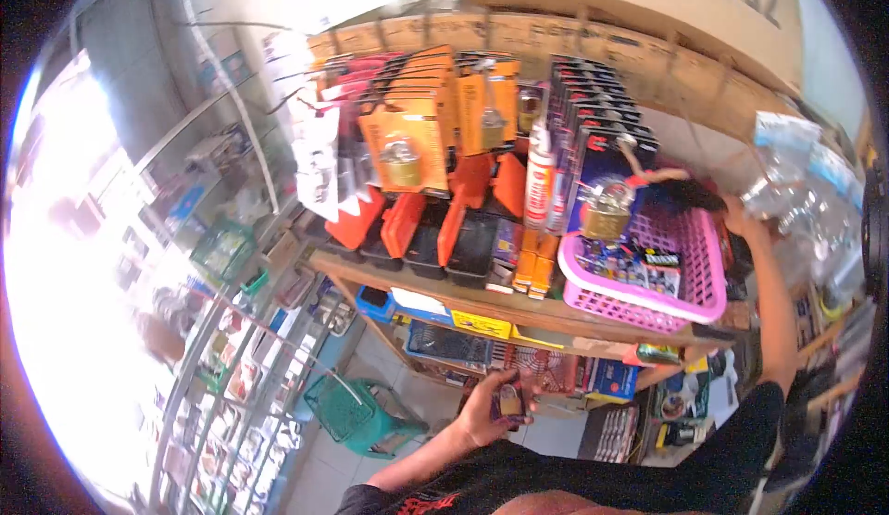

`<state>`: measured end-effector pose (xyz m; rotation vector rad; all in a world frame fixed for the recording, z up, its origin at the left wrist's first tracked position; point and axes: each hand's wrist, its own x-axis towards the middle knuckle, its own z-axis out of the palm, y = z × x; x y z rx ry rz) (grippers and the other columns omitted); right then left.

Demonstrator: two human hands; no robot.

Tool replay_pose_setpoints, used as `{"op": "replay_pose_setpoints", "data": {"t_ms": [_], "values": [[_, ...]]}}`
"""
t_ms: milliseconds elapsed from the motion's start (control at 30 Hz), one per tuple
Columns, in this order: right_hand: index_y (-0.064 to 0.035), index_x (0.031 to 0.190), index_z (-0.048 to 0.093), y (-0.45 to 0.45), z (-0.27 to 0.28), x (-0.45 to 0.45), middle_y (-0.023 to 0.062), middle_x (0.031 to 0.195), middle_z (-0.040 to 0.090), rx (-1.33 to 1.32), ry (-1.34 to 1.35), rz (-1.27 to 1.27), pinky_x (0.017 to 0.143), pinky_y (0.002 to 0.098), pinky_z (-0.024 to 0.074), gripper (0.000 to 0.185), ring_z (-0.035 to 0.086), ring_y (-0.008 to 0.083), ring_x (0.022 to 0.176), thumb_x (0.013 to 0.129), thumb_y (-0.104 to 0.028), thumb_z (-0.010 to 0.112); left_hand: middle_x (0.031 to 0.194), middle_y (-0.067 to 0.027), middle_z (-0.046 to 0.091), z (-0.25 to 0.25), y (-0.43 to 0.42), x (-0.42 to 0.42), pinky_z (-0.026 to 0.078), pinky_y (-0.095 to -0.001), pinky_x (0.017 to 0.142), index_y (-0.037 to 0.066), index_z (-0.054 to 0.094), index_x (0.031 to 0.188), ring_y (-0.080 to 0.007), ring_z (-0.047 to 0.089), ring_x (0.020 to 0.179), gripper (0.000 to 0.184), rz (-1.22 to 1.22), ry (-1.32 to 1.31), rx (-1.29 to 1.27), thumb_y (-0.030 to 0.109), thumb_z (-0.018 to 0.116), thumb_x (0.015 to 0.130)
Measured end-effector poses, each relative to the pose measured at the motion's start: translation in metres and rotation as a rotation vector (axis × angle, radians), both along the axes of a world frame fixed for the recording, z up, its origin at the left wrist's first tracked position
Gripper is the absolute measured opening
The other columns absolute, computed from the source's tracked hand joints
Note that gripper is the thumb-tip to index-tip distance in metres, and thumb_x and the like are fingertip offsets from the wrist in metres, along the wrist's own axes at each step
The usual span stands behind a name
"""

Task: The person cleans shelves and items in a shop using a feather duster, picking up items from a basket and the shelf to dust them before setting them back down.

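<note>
Low in front of my body, my left hand [489, 410] has its fingers wrapped round a small dark pack [508, 401] with a brownish-gold patch on its face. My right arm stretches out to the shelf. At its end, my right hand [736, 218] is beside the far right rim of a pink plastic basket [711, 270], next to a dark object [683, 196]. Its fingers are blurred and partly hidden, so a grip cannot be made out. Small packets and batteries [639, 265] lie in the basket. A carded brass padlock [607, 214] hangs just behind it.
Orange carded padlocks [404, 149] hang in rows above black and orange bins [401, 228]. A white tube [539, 177] stands beside them. A large cardboard box [639, 6] is above, clear plastic bottles [801, 191] at right, and a green stool [356, 413] on the floor.
</note>
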<state>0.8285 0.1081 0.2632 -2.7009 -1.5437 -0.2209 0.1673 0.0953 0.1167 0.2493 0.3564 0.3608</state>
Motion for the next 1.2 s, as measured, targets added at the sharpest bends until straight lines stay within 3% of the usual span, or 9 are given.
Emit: {"op": "replay_pose_setpoints", "data": {"t_ms": [267,400,567,667,733,867,1000,1067,1200], "values": [[-0.0036,0.109,0.061,-0.038,0.028,-0.117,0.0202,0.104,0.065,0.197,0.038,0.155,0.087,0.0471,0.0472,0.028,0.062,0.0361,0.103,0.083,-0.013,0.061,0.108,-0.0058,0.065,-0.015,-0.026,-0.003,0.054,-0.0403,0.072,0.012,0.058,0.123,-0.0230,0.065,0.092,0.035,0.062,0.223,-0.056,0.034,0.043,0.100],[-0.0037,0.108,0.060,-0.081,0.074,-0.226,0.0191,0.098,0.067,0.069,-0.020,0.044,0.078,0.0473,0.0484,0.025,0.064,0.0392,0.092,0.086,-0.015,0.062,0.106,-0.0055,0.066,-0.030,-0.024,-0.002,0.054,-0.0424,0.074,0.013,0.059,0.121,-0.0242,0.065,0.096,0.034,-0.043,0.240,-0.155,0.037,0.050,0.098],[-0.0005,0.106,0.056,-0.170,0.058,-0.268,0.0129,0.083,0.059,0.244,0.154,0.145,0.067,0.0395,0.0454,0.023,0.058,0.0276,0.075,0.087,-0.012,0.063,0.106,-0.0075,0.067,-0.035,-0.013,-0.013,0.054,-0.0420,0.076,0.012,0.061,0.119,-0.0247,0.065,0.096,0.034,-0.107,0.101,-0.155,0.038,0.053,0.097],[-0.0016,0.108,0.057,-0.222,0.015,-0.302,0.0075,0.085,0.058,0.325,0.733,-0.002,0.065,0.0337,0.0436,0.024,0.053,0.0164,0.074,0.088,-0.012,0.064,0.108,-0.0092,0.067,-0.038,-0.002,-0.028,0.055,-0.0409,0.074,0.011,0.061,0.119,-0.0245,0.066,0.093,0.038,-0.173,0.040,-0.108,0.040,0.054,0.096],[-0.0014,0.108,0.058,-0.223,0.005,-0.399,0.0045,0.086,0.058,0.679,1.111,-0.482,0.065,0.0310,0.0435,0.022,0.051,0.0131,0.074,0.091,-0.015,0.064,0.108,-0.0097,0.067,-0.026,0.004,-0.043,0.055,-0.0405,0.074,0.010,0.061,0.120,-0.0244,0.066,0.091,0.039,-0.222,0.075,-0.128,0.040,0.054,0.096],[-0.0067,0.111,0.055,-0.247,-0.089,-0.429,-0.0009,0.076,0.054,0.352,0.882,-0.125,0.056,0.0254,0.0439,0.019,0.052,0.0082,0.064,0.096,-0.018,0.056,0.103,-0.0112,0.066,-0.040,0.020,-0.079,0.055,-0.0406,0.074,0.008,0.057,0.123,-0.0253,0.066,0.090,0.043,-0.302,0.038,-0.142,0.041,0.052,0.097],[-0.0080,0.112,0.055,-0.232,-0.172,-0.491,-0.0010,0.076,0.056,0.557,1.334,-0.178,0.060,0.0248,0.0456,0.014,0.055,0.0093,0.064,0.099,-0.013,0.053,0.099,-0.0137,0.065,-0.043,0.035,-0.124,0.055,-0.0427,0.076,0.004,0.056,0.124,-0.0269,0.065,0.089,0.047,-0.352,0.100,-0.077,0.043,0.048,0.098],[-0.0072,0.110,0.056,-0.215,-0.182,-0.531,-0.0014,0.072,0.055,0.516,1.016,0.019,0.057,0.0256,0.0450,0.013,0.055,0.0102,0.061,0.100,-0.015,0.053,0.098,-0.0134,0.065,-0.041,0.045,-0.145,0.054,-0.0444,0.077,0.004,0.058,0.122,-0.0272,0.064,0.090,0.048,-0.373,0.124,-0.083,0.044,0.048,0.097],[-0.0077,0.100,0.054,-0.201,-0.218,-0.585,-0.0010,0.066,0.052,0.566,1.065,-0.066,0.051,0.0250,0.0405,0.015,0.051,0.0098,0.056,0.100,-0.023,0.055,0.097,-0.0111,0.066,-0.068,0.064,-0.176,0.050,-0.0453,0.080,0.009,0.061,0.118,-0.0267,0.064,0.096,0.047,-0.393,-0.039,-0.215,0.048,0.047,0.095]]}}
